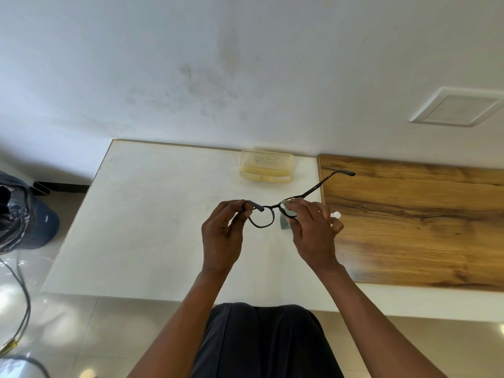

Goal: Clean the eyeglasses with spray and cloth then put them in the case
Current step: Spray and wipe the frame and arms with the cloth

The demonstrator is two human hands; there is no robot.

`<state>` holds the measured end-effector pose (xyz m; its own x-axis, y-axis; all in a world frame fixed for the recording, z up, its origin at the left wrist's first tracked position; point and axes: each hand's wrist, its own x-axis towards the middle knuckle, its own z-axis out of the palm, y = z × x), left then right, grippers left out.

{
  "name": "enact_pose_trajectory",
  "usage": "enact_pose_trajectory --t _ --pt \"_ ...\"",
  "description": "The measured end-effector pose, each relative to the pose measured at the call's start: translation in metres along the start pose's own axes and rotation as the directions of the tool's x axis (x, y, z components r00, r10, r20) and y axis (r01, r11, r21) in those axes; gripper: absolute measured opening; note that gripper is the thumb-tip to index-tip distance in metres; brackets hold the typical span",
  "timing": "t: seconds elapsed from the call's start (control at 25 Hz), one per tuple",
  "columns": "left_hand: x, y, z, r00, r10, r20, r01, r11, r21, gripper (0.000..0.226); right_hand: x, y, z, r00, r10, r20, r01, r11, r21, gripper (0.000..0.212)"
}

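Observation:
Black round-framed eyeglasses (263, 217) are held in the air above the white table (152, 214). My left hand (223, 236) pinches the frame at its left end, where one temple is folded in. My right hand (313, 230) pinches a small grey cloth (285, 221) around the right lens. The other temple sticks out to the upper right. A pale yellow translucent case (266, 166) stands open at the table's far edge. A small white object (336, 214), possibly the spray bottle, peeks out behind my right hand, mostly hidden.
A wooden board (422, 219) covers the right part of the table. A white wall rises behind. On the floor at the left are a dark bag (13, 214), a blue cap (45, 225) and cables (21, 301). My dark-clothed lap (261, 339) is at the bottom.

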<state>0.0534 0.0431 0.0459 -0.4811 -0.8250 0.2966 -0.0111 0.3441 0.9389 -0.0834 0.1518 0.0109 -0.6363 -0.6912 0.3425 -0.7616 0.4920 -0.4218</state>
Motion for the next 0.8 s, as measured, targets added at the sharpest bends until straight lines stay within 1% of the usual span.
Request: enact_pose_trajectory --t 0.04,0.16,0.28,0.32,0.4,0.44,0.48,0.56,0.6,0.68,0.8 --pt "0.0 0.0 0.0 1.0 0.001 -0.001 -0.001 1.0 -0.003 0.026 -0.001 -0.001 0.0 1.0 -0.004 -0.024 0.004 1.0 0.018 0.029" --pt "0.001 -0.002 0.0 1.0 -0.009 -0.007 0.009 1.0 0.007 0.02 -0.004 -0.003 0.0 0.997 -0.022 -0.077 0.028 0.996 0.083 0.037" --pt "0.0 -0.002 0.0 1.0 -0.016 -0.009 0.016 1.0 0.018 0.02 -0.004 -0.001 0.001 0.991 -0.091 -0.1 0.104 0.985 0.134 0.046" --pt "0.0 -0.002 -0.001 1.0 -0.017 -0.011 0.018 1.0 0.016 0.022 -0.005 0.0 0.001 0.986 -0.126 -0.11 0.14 0.981 0.133 0.046" --pt "0.0 -0.002 -0.002 1.0 -0.018 -0.009 0.019 1.0 0.012 0.024 -0.006 0.002 0.001 0.971 -0.191 -0.146 0.205 0.975 0.088 0.032" --pt "0.0 -0.002 -0.002 1.0 -0.019 -0.005 0.019 1.0 0.011 0.024 -0.007 0.004 0.0 0.965 -0.209 -0.162 0.216 0.976 0.033 0.024" --pt "0.0 -0.003 -0.003 1.0 -0.022 -0.002 0.022 1.0 0.011 0.025 -0.007 0.006 0.0 0.962 -0.208 -0.178 0.204 0.978 -0.045 0.021" --pt "0.0 -0.003 -0.003 0.999 -0.033 0.007 0.033 0.999 0.005 0.025 -0.007 0.008 0.0 0.96 -0.184 -0.211 0.143 0.97 -0.197 0.029" --pt "0.0 -0.002 -0.003 0.999 -0.034 0.012 0.034 0.999 0.001 0.026 -0.006 0.008 0.001 0.958 -0.176 -0.226 0.121 0.964 -0.237 0.034" --pt "0.0 -0.002 -0.002 0.999 -0.025 0.022 0.025 1.0 0.0 0.026 -0.005 0.006 0.002 0.959 -0.172 -0.226 0.113 0.961 -0.252 0.036" --pt "0.002 -0.003 0.0 1.0 0.006 0.03 -0.007 1.0 0.003 0.021 -0.002 0.001 0.005 0.969 -0.159 -0.191 0.136 0.982 -0.13 0.03"
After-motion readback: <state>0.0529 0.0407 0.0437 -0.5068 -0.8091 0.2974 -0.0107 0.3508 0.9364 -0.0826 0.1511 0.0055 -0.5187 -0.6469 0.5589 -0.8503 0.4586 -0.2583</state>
